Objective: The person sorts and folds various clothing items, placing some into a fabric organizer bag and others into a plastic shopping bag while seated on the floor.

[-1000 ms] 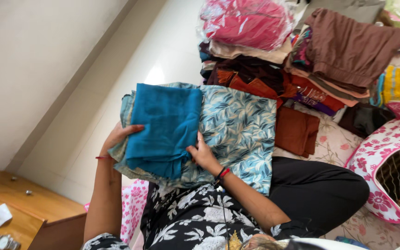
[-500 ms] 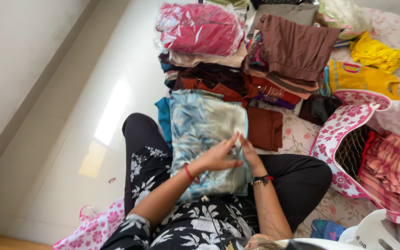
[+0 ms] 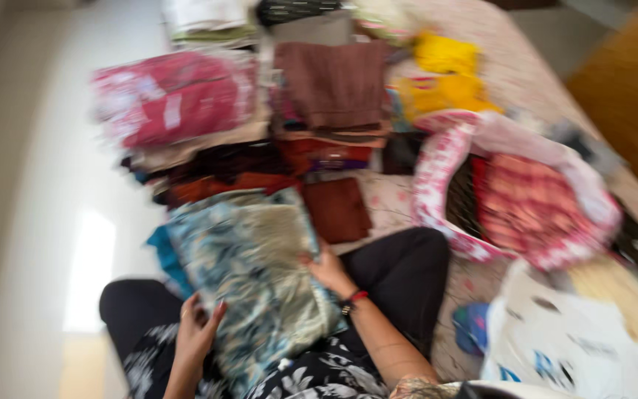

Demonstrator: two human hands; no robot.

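A folded blue leaf-print cloth (image 3: 249,270) lies across my lap, with a teal cloth (image 3: 162,258) showing under its left edge. My left hand (image 3: 197,332) grips the print cloth's near left edge. My right hand (image 3: 328,270), with a red and black band at the wrist, presses on its right side. The frame is motion-blurred.
Piles of folded clothes stand ahead on the bed: a pink bagged bundle (image 3: 175,96), a brown stack (image 3: 334,85), yellow garments (image 3: 444,74), a rust-brown cloth (image 3: 337,210). A pink floral bag (image 3: 444,170) with checked cloth lies at right, a white plastic bag (image 3: 570,343) near right.
The view swung right and blurred. My left hand moved from the cloth's middle to its near left edge. The cloth sits tilted on my lap now; my right hand stays on its right side.
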